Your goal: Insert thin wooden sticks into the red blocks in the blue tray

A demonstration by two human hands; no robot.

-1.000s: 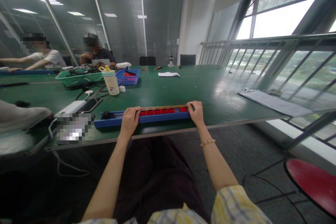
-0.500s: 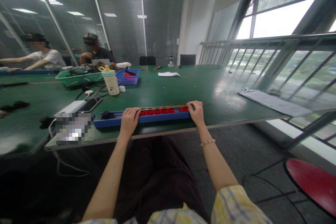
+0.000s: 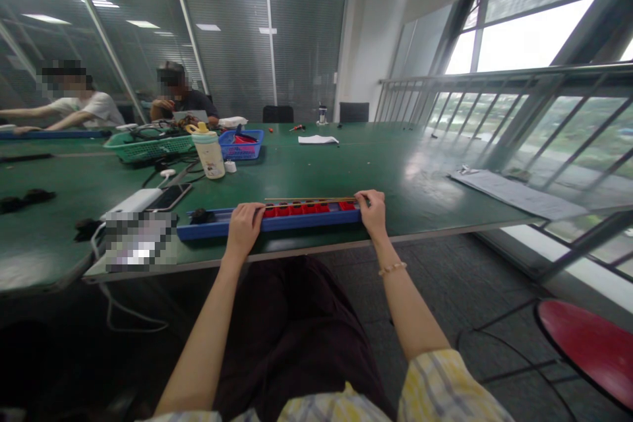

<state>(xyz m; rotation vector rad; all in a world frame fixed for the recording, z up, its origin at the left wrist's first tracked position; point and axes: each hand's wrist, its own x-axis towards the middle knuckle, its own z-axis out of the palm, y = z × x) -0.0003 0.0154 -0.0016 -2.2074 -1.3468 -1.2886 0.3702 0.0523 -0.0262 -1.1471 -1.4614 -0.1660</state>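
A long blue tray lies near the table's front edge, with several red compartments in a row and a dark bundle at its left end. Above the compartments stretch thin yellowish strands, seen as two fine lines; whether they are cord or stick I cannot tell. My left hand is closed at the tray's middle, pinching the left end of one strand. At the tray's right end my right hand, with a beaded bracelet on the wrist, pinches the strands' right end.
Phones and a white charger lie left of the tray. Behind stand a yellow-lidded cup, a green basket of cables and a blue basket. A clipboard lies right. Two people sit at the far left.
My right hand has shifted slightly right and the strands show as two more separate lines. My left hand and the blue tray stay in place.
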